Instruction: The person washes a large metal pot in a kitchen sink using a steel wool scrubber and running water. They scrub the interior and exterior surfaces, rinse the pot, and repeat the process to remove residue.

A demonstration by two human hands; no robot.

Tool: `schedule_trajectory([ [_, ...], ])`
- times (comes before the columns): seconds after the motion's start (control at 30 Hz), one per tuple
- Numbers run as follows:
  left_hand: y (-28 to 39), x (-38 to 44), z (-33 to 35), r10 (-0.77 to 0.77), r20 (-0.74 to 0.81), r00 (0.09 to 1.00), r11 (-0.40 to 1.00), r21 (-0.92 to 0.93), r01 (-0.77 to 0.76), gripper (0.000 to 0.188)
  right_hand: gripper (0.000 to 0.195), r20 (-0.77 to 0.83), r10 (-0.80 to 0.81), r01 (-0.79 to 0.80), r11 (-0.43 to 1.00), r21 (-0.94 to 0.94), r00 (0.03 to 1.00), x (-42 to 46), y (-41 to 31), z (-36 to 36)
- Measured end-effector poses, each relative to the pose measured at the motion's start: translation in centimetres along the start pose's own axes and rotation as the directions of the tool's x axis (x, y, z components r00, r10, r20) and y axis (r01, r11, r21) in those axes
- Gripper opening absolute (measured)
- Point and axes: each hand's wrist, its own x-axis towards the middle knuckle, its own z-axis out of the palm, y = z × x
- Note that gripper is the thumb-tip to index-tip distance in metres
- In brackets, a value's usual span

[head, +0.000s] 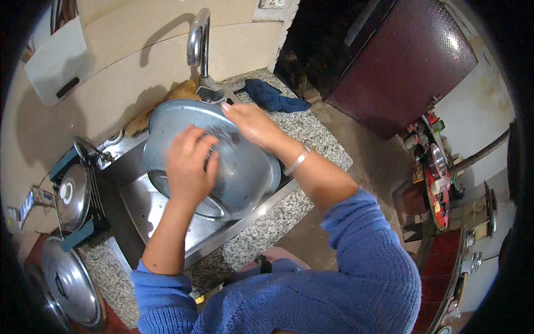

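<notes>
A large blue-grey metal basin (246,175) is tilted over the steel sink (146,208), its outer side towards me. My right hand (250,123) grips the basin's upper edge, thumb on the near side; a silvery bangle sits on that wrist. My left hand (192,163) is blurred against the basin's side, its fingers curled around something dark and silvery, perhaps a metal scouring pad. A second round rim shows at the basin's lower left. Above and behind stands a chrome faucet (200,41); whether water runs cannot be told.
A dark blue cloth (273,97) lies on the speckled granite counter (288,194) right of the faucet. Left of the sink, a rack (98,200) holds a metal lid (74,196), with a larger lid (69,282) below it. A dark red door (400,62) stands beyond the counter.
</notes>
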Motion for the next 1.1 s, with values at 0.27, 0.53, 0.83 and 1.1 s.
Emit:
schedule_trajectory([
  [0.27, 1.4, -0.9, 0.1, 0.129, 0.073, 0.989, 0.99, -0.071, -0.124, 0.022, 0.046, -0.047, -0.26, 0.243, 0.943, -0.225, 0.964, -0.1, 2.0, 1.3],
  [0.53, -10.8, -3.8, 2.0, -0.685, -0.093, 0.722, 0.719, -0.241, 0.652, 0.032, 0.038, 0.042, -0.175, 0.18, 0.963, -0.202, 0.984, -7.7, 1.4, 2.4],
  [0.83, 4.3, -2.1, 4.7, -0.312, -0.004, 0.95, 0.948, -0.066, 0.312, 0.047, 0.027, -0.121, -0.11, 0.075, 0.962, -0.262, 0.987, -7.9, 3.9, -0.2],
  [1.1, 1.3, 0.4, 6.6, -0.122, -0.108, 0.987, 0.97, -0.224, 0.095, 0.037, 0.036, -0.331, -0.046, -0.005, 0.988, -0.153, 0.942, -9.0, 6.8, -2.2],
])
